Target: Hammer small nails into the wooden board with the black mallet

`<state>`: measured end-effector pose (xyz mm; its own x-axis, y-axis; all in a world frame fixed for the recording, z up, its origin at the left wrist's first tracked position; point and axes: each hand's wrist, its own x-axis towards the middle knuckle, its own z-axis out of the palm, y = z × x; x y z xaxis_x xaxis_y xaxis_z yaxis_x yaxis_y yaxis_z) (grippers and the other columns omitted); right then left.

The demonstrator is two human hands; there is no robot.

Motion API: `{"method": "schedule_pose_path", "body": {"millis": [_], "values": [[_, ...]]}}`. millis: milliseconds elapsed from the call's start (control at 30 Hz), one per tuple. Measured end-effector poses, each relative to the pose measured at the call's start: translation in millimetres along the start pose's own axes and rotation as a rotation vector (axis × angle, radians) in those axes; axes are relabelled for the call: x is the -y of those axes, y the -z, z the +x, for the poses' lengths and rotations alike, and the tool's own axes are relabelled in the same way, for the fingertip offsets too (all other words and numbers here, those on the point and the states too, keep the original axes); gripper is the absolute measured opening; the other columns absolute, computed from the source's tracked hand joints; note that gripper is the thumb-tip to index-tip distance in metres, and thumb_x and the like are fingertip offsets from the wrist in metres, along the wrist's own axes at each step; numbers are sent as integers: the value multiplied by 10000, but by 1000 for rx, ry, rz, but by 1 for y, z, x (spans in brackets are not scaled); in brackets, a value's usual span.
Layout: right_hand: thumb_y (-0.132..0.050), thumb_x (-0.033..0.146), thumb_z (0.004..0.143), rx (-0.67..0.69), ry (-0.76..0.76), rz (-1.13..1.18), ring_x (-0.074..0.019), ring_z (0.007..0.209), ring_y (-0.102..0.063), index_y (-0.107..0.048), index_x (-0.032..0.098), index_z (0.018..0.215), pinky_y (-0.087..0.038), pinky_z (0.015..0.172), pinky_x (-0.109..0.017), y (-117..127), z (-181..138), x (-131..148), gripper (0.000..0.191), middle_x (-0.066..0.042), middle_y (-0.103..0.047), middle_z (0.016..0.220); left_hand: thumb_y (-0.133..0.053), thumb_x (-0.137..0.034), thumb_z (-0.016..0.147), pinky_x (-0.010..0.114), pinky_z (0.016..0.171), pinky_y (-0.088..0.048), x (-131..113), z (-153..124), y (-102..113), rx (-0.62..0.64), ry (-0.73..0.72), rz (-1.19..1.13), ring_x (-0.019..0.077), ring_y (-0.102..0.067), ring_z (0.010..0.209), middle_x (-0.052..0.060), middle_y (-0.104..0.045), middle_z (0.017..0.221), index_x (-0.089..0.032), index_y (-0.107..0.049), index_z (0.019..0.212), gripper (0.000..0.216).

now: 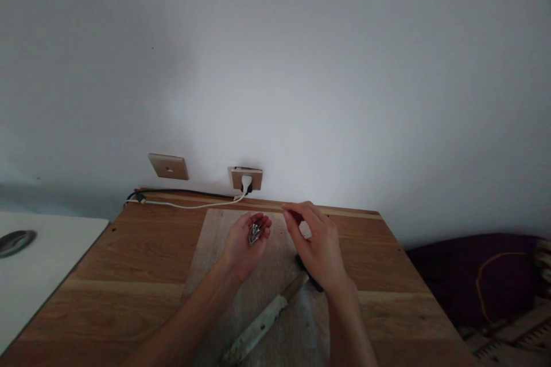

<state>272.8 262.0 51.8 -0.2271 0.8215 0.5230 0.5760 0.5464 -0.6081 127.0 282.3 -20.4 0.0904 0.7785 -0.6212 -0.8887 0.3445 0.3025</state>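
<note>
A small cluster of metal pieces [253, 233], perhaps screws or nails though too dim to tell, lies in the cupped palm of the left hand [245, 243], which is turned upward with fingers loosely curled around them. The right hand [316, 243] hovers just beside it, thumb and forefinger pinched together, though what they pinch cannot be made out. Both hands are above a pale board [262, 275] lying on a wooden table [142, 264]. A hammer [269, 315] with a worn, paint-flecked handle rests on the board beneath the right wrist. Behind, a white plug [246, 182] sits in a wall socket [245, 178].
</note>
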Motion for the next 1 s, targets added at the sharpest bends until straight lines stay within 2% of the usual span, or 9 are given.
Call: {"method": "schedule_pose_path", "body": {"millis": [100,167,267,333,467,667,800,867,1000], "values": [[-546,206,1024,-1,2,-3,-170,821,-672,-698,234,1097,-551,768,-291,0,0,0,171,-39,-708,949,-420,-130,999,191,470,-486,0,-4,-3,-69,39,34,125,-605,562,49,-593,670,-145,-584,751,298],[-557,193,1018,-1,9,-2,-165,812,-667,-706,231,1094,-547,766,-282,0,0,1,171,-33,-707,941,-389,-140,1016,161,397,-410,-3,-10,-6,12,75,36,97,-552,510,36,-570,656,-140,-568,731,336],[-562,183,1015,2,19,9,-162,818,-666,-712,228,1104,-549,776,-274,-1,0,2,180,-35,-712,947,-350,-151,1037,122,289,-225,-11,-19,-12,182,178,31,31,-390,387,-4,-517,613,-131,-541,688,398],[-558,183,1015,5,19,15,-164,817,-668,-713,228,1112,-555,776,-275,-1,0,3,188,-39,-716,949,-326,-158,1047,115,256,-160,-16,-23,-14,213,221,46,10,-301,338,-19,-500,586,-126,-536,673,430],[-555,182,1009,0,20,11,-163,796,-669,-718,233,1108,-562,753,-277,-1,1,3,197,-40,-719,931,-307,-168,1054,97,246,-207,-20,-24,-14,220,197,66,9,-333,331,12,-572,614,-118,-562,694,443],[-559,192,1007,0,23,16,-166,790,-669,-723,236,1114,-562,747,-279,0,1,4,200,-41,-720,926,-326,-171,1048,99,226,-188,-20,-27,-15,270,235,28,13,-329,303,-26,-505,539,-101,-617,755,419],[-557,200,1011,10,7,12,-160,751,-661,-727,220,1082,-543,705,-265,-1,2,2,185,-43,-728,921,-353,-148,1032,63,296,-320,-27,-37,-20,261,141,-129,26,-480,395,6,-578,584,-117,-616,756,383],[-563,207,1012,91,-34,9,-157,724,-658,-730,209,1031,-526,680,-263,-2,1,1,169,-37,-737,897,-368,-160,1038,55,344,-383,-34,-44,-23,243,106,-209,36,-541,455,12,-602,610,-127,-624,777,367],[-575,241,1022,415,-124,17,-181,815,-704,-733,194,1046,-518,729,-278,-7,-1,2,166,-42,-771,923,-401,-150,1029,49,384,-413,-44,-54,-25,243,53,-289,36,-575,504,11,-616,650,-135,-635,809,322]]}}
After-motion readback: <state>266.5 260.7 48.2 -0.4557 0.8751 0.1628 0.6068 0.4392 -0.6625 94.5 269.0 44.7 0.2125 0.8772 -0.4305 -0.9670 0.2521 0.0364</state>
